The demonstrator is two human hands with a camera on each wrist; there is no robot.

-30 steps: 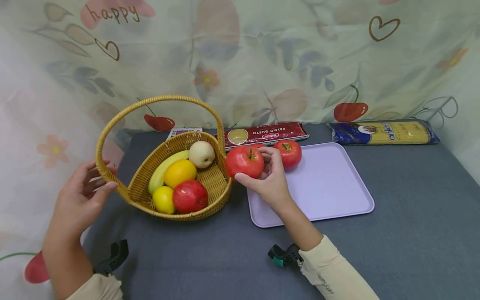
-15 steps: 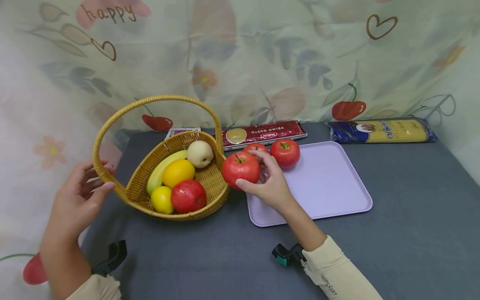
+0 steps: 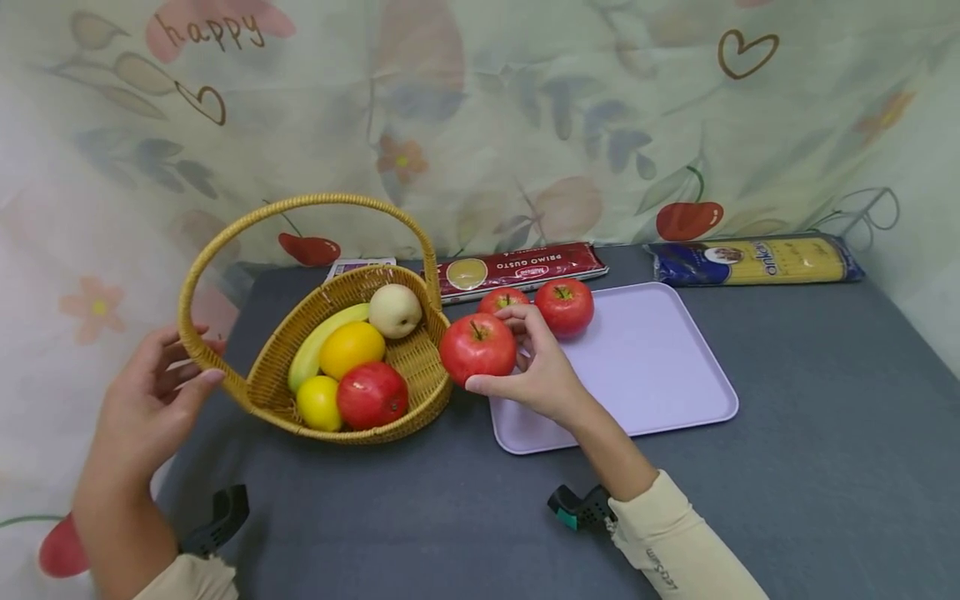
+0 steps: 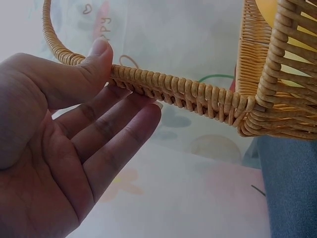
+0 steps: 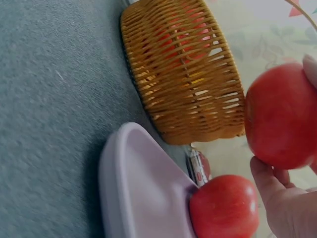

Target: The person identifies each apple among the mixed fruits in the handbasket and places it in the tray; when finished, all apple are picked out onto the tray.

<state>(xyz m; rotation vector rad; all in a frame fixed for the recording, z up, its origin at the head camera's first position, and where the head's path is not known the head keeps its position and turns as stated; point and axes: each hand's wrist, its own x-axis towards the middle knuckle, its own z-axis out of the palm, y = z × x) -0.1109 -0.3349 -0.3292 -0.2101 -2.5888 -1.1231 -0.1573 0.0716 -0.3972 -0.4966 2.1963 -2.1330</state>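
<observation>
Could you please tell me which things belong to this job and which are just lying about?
Seemingly in use:
apple in the right hand
basket with fruit, handle in the left hand
two more apples
tray

Apparently idle:
red packet
yellow-and-blue packet
small printed packet

Cloth [image 3: 480, 125]: "happy"; red pack [image 3: 558, 263]: "PRIMO GUSTO"; yellow pack [image 3: 757, 260]: apparently "ankara".
</observation>
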